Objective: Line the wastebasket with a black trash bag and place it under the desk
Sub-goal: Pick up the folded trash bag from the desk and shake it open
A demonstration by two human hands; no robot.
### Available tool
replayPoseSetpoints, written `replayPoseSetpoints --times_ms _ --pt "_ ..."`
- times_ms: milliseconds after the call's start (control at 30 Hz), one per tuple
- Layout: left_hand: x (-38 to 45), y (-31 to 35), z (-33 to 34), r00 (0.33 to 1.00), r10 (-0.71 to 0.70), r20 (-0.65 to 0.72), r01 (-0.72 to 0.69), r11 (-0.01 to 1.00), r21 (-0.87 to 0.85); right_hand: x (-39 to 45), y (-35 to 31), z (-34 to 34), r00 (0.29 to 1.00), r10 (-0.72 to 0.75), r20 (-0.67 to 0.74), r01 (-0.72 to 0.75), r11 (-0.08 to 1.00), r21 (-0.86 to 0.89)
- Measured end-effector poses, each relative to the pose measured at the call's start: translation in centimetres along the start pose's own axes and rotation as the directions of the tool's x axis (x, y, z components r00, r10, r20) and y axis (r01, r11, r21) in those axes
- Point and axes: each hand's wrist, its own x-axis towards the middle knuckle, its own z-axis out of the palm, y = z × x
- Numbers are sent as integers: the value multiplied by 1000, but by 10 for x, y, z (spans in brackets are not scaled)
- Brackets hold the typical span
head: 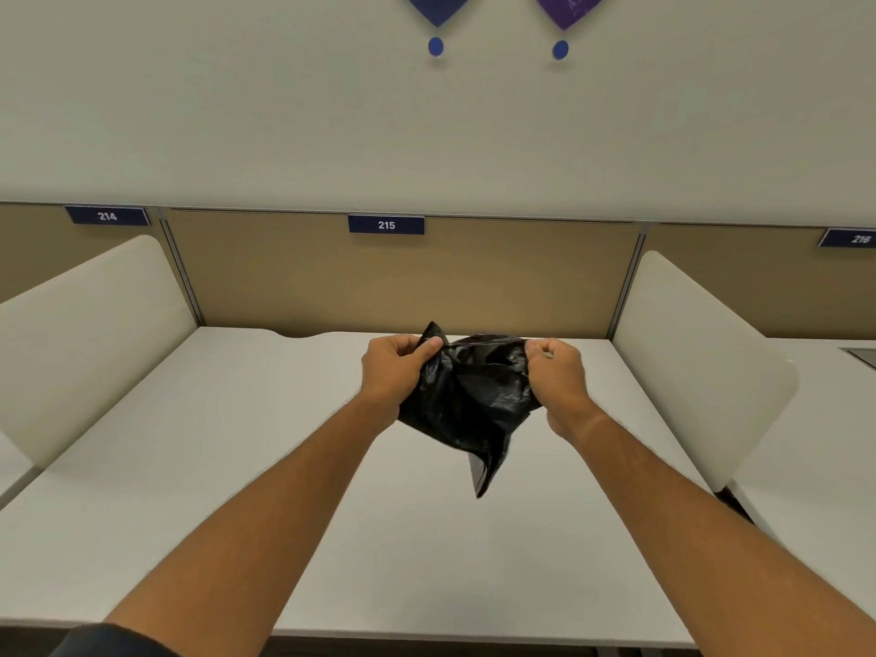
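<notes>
A crumpled black trash bag [474, 400] hangs in the air above the white desk [237, 467]. My left hand [396, 372] pinches its upper left edge. My right hand [557, 377] grips its upper right edge, and the top edge is stretched between them. A loose corner of the bag dangles down toward the desk surface. No wastebasket is in view.
White side dividers stand at the desk's left [95, 334] and right [687, 362]. A tan back panel [403, 282] carries the label 215 [386, 225]. Neighbouring desks lie on both sides.
</notes>
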Motion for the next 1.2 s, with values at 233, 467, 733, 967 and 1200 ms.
replayPoseSetpoints --times_ms 233,467,733,967,1200 --pt "15 -9 -45 989 24 -148 -5 992 123 21 13 -27 986 -15 -169 2 997 -78" --pt "25 -22 -87 931 1 -364 61 986 158 34 31 -53 963 78 -258 -99 993 -69" --pt "29 -41 -116 880 -20 -474 166 949 267 36 28 -58 959 51 -280 -73 995 -68" --pt "23 -35 -107 879 -34 -476 228 906 357 29 -10 -38 991 -124 -53 125 992 9" --pt "21 51 -35 960 278 15 -265 894 361 15 -74 -4 853 -356 382 374 927 29"
